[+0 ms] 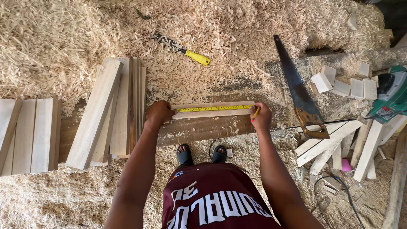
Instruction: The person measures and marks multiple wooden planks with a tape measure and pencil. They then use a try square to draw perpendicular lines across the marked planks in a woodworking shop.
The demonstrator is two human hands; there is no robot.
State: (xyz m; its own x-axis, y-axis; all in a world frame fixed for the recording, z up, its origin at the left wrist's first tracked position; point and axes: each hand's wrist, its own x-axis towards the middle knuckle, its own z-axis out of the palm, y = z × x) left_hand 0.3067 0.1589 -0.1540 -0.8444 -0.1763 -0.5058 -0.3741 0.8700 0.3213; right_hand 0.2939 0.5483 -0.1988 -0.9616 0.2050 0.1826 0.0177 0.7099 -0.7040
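A short pale wooden strip (212, 113) lies across a dark plank (203, 129) in front of my feet. A yellow measuring tape (214, 108) is stretched along the strip's top. My left hand (159, 113) presses down on the tape's left end at the strip's left end. My right hand (261, 116) rests at the strip's right end, holding a yellow pencil (256, 112) with its tip near the tape.
Wood shavings cover the ground. Stacked pale boards (112, 110) lie left, more boards (29, 135) at far left. A handsaw (299, 91) lies right, a yellow-handled tool (186, 51) behind. Small offcut blocks (343, 85), a green power tool (392, 91) and loose slats (339, 144) sit at right.
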